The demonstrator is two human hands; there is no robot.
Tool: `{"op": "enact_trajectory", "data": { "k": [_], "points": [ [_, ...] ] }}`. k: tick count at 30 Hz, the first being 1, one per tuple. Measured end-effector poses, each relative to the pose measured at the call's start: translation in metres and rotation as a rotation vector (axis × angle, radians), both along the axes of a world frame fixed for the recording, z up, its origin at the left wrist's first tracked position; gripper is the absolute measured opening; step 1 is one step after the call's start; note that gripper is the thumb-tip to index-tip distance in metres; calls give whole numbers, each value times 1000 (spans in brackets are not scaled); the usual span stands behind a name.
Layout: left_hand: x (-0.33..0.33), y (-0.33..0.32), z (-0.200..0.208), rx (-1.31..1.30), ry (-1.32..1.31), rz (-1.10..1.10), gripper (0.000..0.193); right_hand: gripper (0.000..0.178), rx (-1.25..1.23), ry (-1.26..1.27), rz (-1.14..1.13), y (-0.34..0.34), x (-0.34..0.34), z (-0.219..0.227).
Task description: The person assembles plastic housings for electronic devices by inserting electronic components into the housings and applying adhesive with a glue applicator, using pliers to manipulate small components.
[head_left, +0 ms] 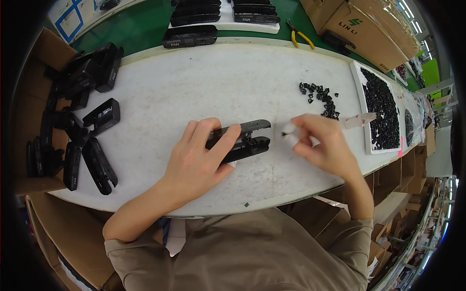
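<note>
My left hand is closed around a long black plastic housing, holding it at a slant just over the white tabletop. The housing's slotted end points right, with an inner piece visible between its two long sides. Just right of that end is my right hand, with white covers on its thumb and forefinger tips. Those tips are pinched together, and a small dark part shows between them, too blurred for its exact shape. Beyond my right hand lies a loose scatter of small black plastic pieces.
At left, a cardboard box holds black housings, and several more housings lie beside it. A white tray of small black pieces stands right. Farther back are yellow-handled pliers, rows of housings and a large carton.
</note>
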State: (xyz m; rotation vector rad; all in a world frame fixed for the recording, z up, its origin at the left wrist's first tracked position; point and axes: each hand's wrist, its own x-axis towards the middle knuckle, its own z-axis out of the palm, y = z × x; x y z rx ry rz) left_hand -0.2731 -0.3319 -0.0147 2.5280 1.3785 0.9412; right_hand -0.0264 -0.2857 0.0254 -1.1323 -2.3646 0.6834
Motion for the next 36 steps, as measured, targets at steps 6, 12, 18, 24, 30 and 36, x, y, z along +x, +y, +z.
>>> {"op": "enact_trajectory", "data": {
  "k": [6, 12, 18, 24, 30, 36],
  "points": [
    [0, 1, -2, 35, 14, -19, 67, 27, 199, -26, 144, -8, -34, -20],
    [-1, -1, -3, 49, 38, -5, 68, 27, 79, -103, 239, -4, -33, -10],
    [0, -1, -2, 30, 41, 1, 67, 28, 24, -87, 279, -9, -16, -12],
    [0, 0, -1, 51, 57, 9, 66, 26, 106, 449, -240, -26, 27, -25],
    [1, 2, 0, -63, -6, 45, 63, 17, 309, 254, -282, -44, 55, -34],
    [1, 3, 2, -74, -15, 39, 62, 21, 596, 615, -638, -53, 94, -51]
  ]
}}
